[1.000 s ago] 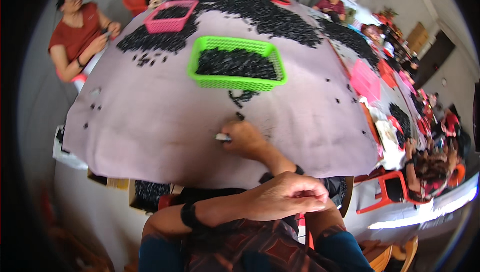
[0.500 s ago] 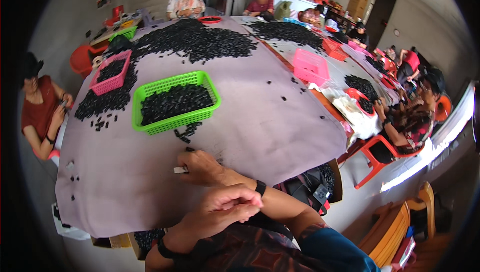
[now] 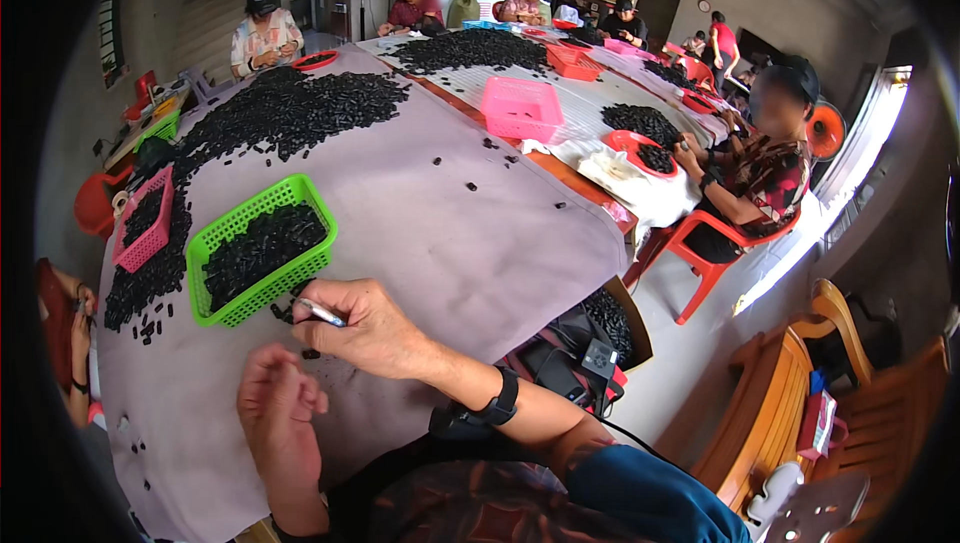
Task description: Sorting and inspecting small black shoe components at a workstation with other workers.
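Observation:
My right hand (image 3: 365,328) is closed on a slim, shiny blade-like tool (image 3: 322,313), its exact kind unclear. Its fingertips are close to a few loose black pieces (image 3: 283,313) beside the green basket. Lower and to the left, my left hand (image 3: 280,418) hovers with fingers half curled and apart, and nothing shows in it. A small black piece (image 3: 311,353) lies on the cloth between the two hands. The bright green plastic basket (image 3: 262,295), full of short black pieces (image 3: 265,248), stands just beyond my hands.
A pale mauve cloth (image 3: 450,253) covers the table. A large heap of black pieces (image 3: 290,108) lies at the far side. Pink baskets (image 3: 522,111) stand left and right. Co-workers sit around, one on a red chair (image 3: 705,243). A wooden bench (image 3: 760,413) is at right.
My view has turned right, so the table shifts left. My right hand has moved toward the pieces by the green basket, and my left hand has moved left, away from my right forearm, its fingers loosening.

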